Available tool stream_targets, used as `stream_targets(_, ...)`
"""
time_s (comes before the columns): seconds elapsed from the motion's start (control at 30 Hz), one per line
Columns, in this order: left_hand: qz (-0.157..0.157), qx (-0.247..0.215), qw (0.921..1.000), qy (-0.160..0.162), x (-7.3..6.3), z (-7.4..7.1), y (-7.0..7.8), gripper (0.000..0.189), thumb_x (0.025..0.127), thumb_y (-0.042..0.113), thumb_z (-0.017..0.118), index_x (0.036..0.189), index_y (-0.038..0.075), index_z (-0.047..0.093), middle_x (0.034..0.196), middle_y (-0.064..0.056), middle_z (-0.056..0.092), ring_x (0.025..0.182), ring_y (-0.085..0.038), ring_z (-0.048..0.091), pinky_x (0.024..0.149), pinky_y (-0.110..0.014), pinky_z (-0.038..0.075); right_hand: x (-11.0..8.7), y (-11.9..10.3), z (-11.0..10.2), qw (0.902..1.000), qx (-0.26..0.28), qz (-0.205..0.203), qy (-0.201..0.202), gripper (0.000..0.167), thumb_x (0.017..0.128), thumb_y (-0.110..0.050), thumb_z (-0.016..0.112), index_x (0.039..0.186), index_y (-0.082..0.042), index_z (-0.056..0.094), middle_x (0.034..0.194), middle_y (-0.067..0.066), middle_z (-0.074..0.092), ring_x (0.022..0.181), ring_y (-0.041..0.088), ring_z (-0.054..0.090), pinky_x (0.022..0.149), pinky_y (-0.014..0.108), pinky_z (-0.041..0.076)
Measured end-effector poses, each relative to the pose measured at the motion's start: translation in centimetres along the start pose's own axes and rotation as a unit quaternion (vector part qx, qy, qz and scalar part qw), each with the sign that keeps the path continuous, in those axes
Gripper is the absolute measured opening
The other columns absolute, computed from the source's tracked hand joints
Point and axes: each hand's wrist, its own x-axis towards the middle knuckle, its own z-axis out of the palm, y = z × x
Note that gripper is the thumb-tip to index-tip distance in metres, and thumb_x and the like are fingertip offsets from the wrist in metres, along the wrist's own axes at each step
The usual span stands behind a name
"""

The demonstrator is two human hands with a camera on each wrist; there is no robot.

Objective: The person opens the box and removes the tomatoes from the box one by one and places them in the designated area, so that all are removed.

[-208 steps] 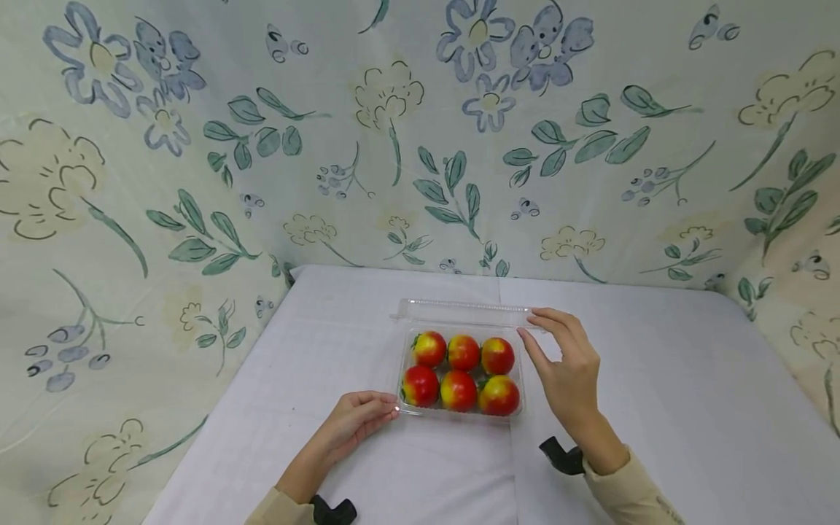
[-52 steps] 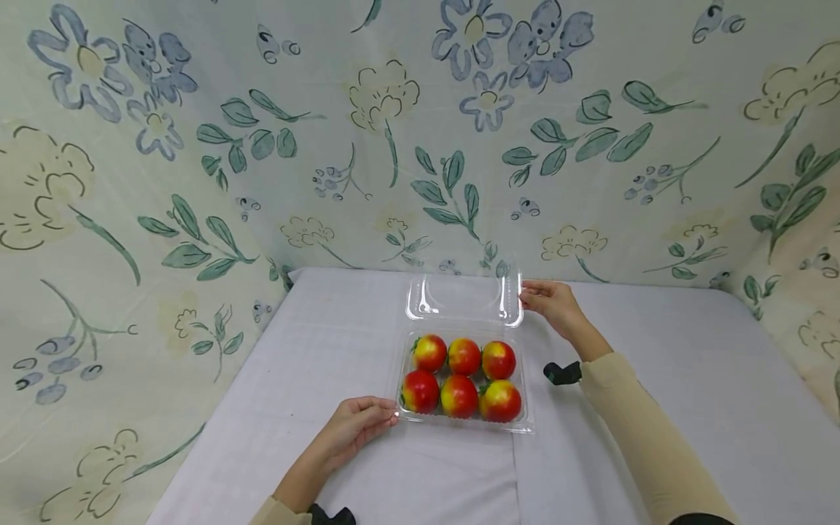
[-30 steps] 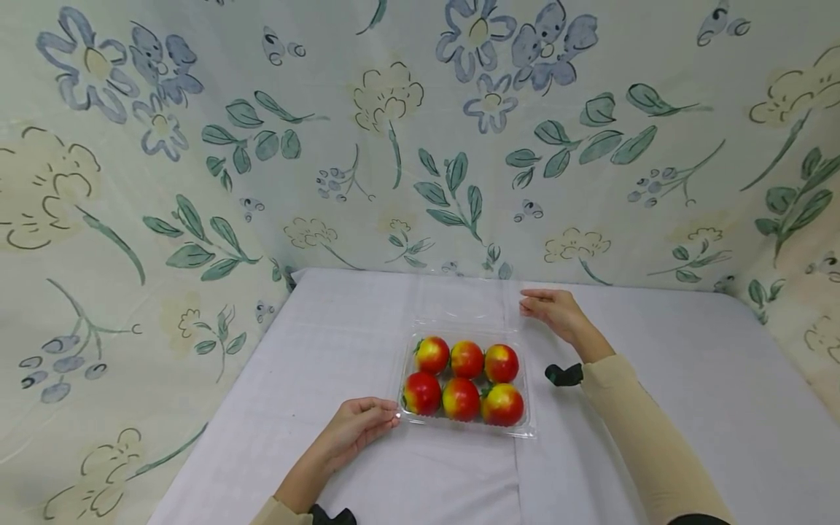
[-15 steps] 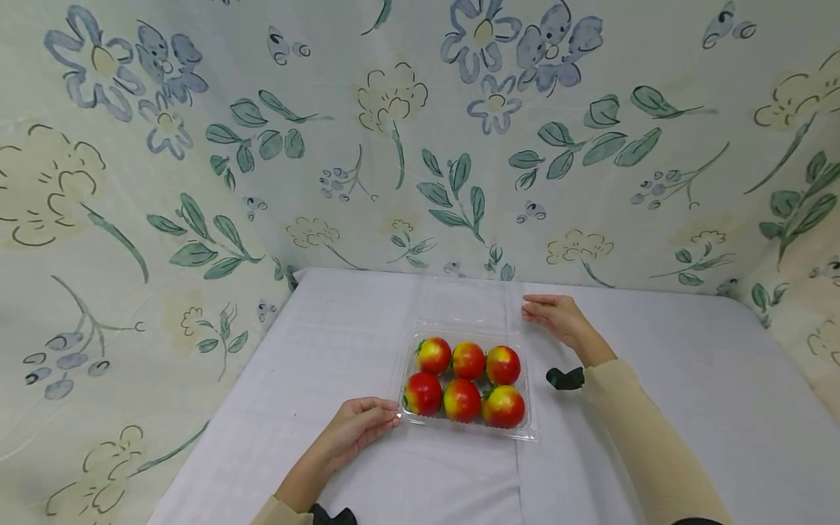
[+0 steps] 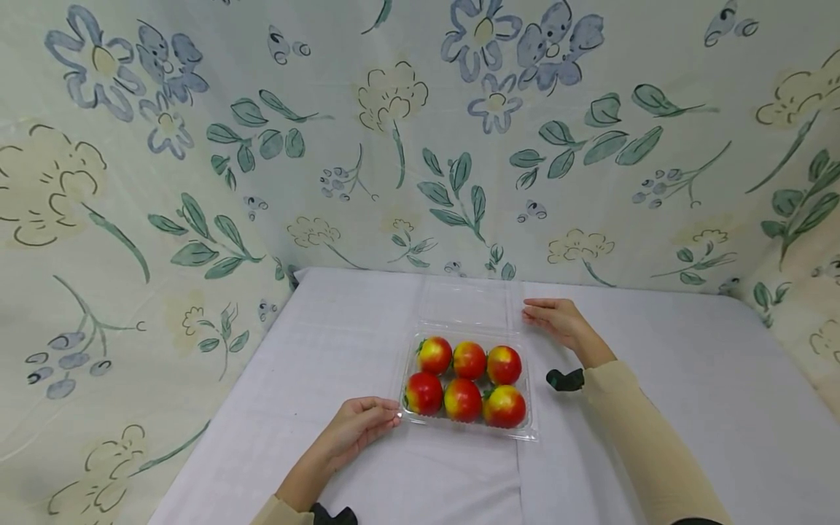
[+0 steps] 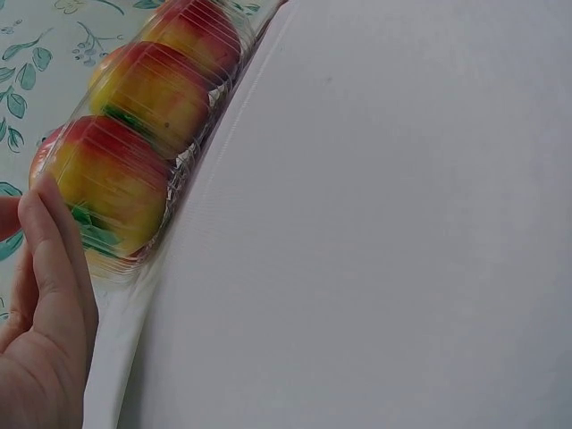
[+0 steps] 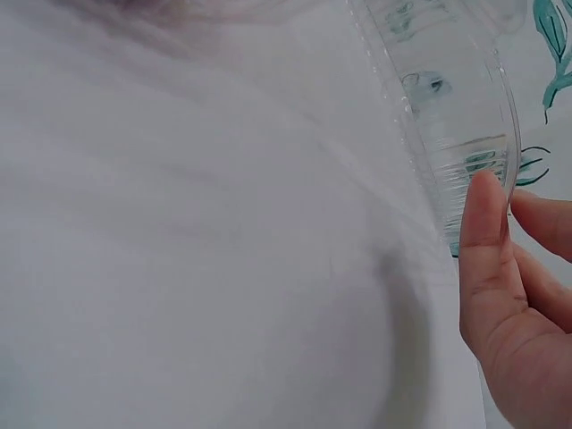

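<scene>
A clear plastic clamshell container sits on the white-covered table with its lid folded back away from me. Inside are several round red-and-yellow fruits in two rows, with bits of green leaf. My left hand pinches the near left corner of the base between thumb and fingers. At the lid's right edge, my right hand holds the rim; the right wrist view shows thumb and forefinger on either side of the clear lid. In the left wrist view, my fingertips meet the corner beside the nearest fruit.
A white cloth covers the table, whose back edge lies just behind the lid. Floral-printed fabric hangs behind and at both sides. Black wrist straps show at both sleeves.
Compared with the earliest frame, the lid has swung up and back behind the base, my right hand moving with it. Over the last second it sinks slightly lower. My left hand stays put.
</scene>
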Motion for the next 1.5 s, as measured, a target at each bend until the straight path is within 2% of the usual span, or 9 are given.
stream_targets(0.3,-0.006,0.009,0.9999,0.002,-0.1,0.1,0.2,0.025,0.096,0.0,0.059,0.116,-0.016,0.062,0.1,-0.013,0.071,0.09,-0.015,0.07,0.088,-0.029,0.054,0.1,0.0,-0.1,0.9999,0.003,0.01,0.002,0.05,0.101,-0.009,0.058,0.144,0.011,0.042,0.109,0.01,0.066,0.087,0.011,0.068,0.092,0.03,0.052)
stream_targets(0.57,-0.005,0.016,0.9998,-0.009,-0.1,0.1,0.5,0.024,0.096,0.001,0.061,0.115,-0.014,0.064,0.1,-0.011,0.071,0.092,-0.016,0.07,0.089,-0.03,0.054,-0.1,0.1,0.1,1.0,-0.002,0.005,-0.004,0.055,0.102,-0.017,0.059,0.145,0.01,0.04,0.132,0.028,0.054,0.095,0.015,0.066,0.094,0.031,0.051)
stream_targets(0.73,0.001,0.019,0.9996,-0.019,0.1,-0.1,0.5,0.019,0.096,0.0,0.061,0.11,-0.009,0.067,0.1,-0.01,0.072,0.093,-0.016,0.07,0.088,-0.03,0.054,-0.3,0.2,-0.1,0.9998,-0.021,-0.003,0.003,0.057,0.103,-0.022,0.057,0.146,0.01,0.038,0.133,0.03,0.05,0.098,0.017,0.064,0.093,0.029,0.052)
stream_targets(0.93,0.008,0.027,0.9992,-0.027,0.0,-0.3,0.4,0.019,0.096,0.001,0.061,0.111,-0.009,0.067,0.102,-0.012,0.072,0.094,-0.017,0.07,0.09,-0.031,0.053,-0.6,0.3,-0.5,1.0,-0.005,-0.001,0.004,0.061,0.103,-0.024,0.058,0.147,0.011,0.035,0.133,0.028,0.05,0.1,0.018,0.063,0.095,0.031,0.051)
stream_targets(1.07,0.01,0.041,0.999,-0.017,0.0,-0.5,0.6,0.029,0.097,0.007,0.062,0.119,-0.013,0.061,0.105,-0.013,0.072,0.097,-0.019,0.07,0.093,-0.034,0.052,-0.8,0.3,-0.9,0.9999,0.01,0.0,0.005,0.061,0.103,-0.023,0.057,0.148,0.011,0.033,0.139,0.03,0.045,0.104,0.02,0.062,0.096,0.032,0.05)
stream_targets(1.27,0.01,0.062,0.9979,0.017,0.0,-0.6,1.0,0.042,0.098,0.017,0.065,0.126,-0.012,0.056,0.107,-0.012,0.071,0.099,-0.02,0.069,0.093,-0.034,0.052,-1.4,0.3,-1.6,0.9998,0.02,0.0,0.007,0.063,0.103,-0.023,0.057,0.15,0.009,0.031,0.143,0.03,0.041,0.108,0.022,0.06,0.094,0.03,0.051)
stream_targets(1.5,0.024,0.079,0.9962,0.028,0.4,-1.1,1.3,0.05,0.099,0.019,0.064,0.133,-0.014,0.048,0.123,-0.022,0.065,0.107,-0.023,0.067,0.095,-0.035,0.05,-2.5,0.4,-2.5,0.9996,0.019,-0.021,0.002,0.063,0.103,-0.022,0.057,0.15,0.01,0.029,0.143,0.032,0.038,0.109,0.022,0.06,0.092,0.027,0.052)
